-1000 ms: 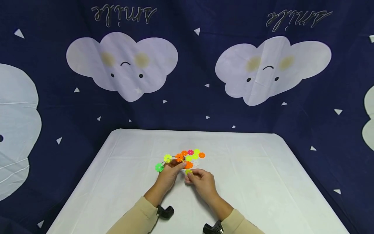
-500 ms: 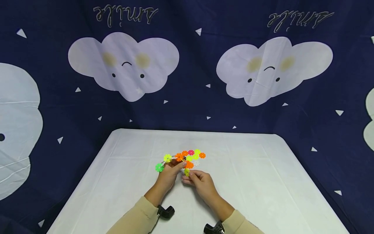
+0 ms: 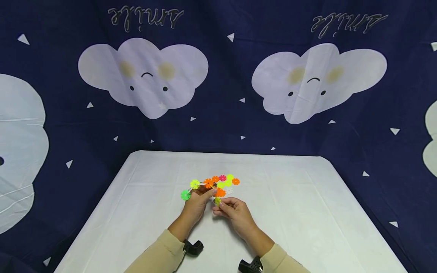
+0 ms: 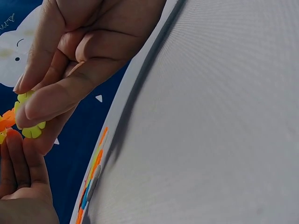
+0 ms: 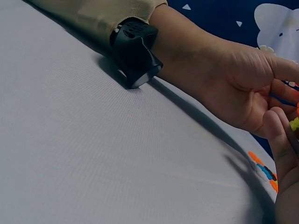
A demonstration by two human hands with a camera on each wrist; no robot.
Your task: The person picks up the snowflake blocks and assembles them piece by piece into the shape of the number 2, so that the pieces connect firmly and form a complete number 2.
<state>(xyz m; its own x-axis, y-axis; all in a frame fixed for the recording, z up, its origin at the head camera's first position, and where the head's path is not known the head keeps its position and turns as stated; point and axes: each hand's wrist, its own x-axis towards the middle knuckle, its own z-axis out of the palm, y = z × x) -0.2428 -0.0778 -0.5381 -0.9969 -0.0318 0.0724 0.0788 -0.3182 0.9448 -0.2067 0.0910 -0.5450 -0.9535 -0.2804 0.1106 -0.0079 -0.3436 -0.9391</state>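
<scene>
In the head view my left hand (image 3: 198, 203) grips a chain of joined flower-shaped plastic discs. Out to its left stick a green disc (image 3: 185, 195) and a yellow disc (image 3: 195, 184), with white ones between. Thumb and fingers of my right hand (image 3: 237, 214) pinch a yellow-green flower disc (image 3: 217, 200) just below the left thumb. The left wrist view shows this yellow disc (image 4: 32, 129) close up, near an orange disc (image 4: 7, 120) by the left fingers. In the right wrist view both hands reach the right edge, and most of the discs are cut off.
Beyond the hands, several loose discs lie on the white table, among them a pink one (image 3: 222, 178), an orange one (image 3: 236, 181) and a yellow one (image 3: 230, 177). A dark blue cloth with clouds hangs behind the table's far edge.
The yellow-green disc in my right hand has turned and shifted slightly left, toward the left hand. My left hand stays nearly still with its chain.
</scene>
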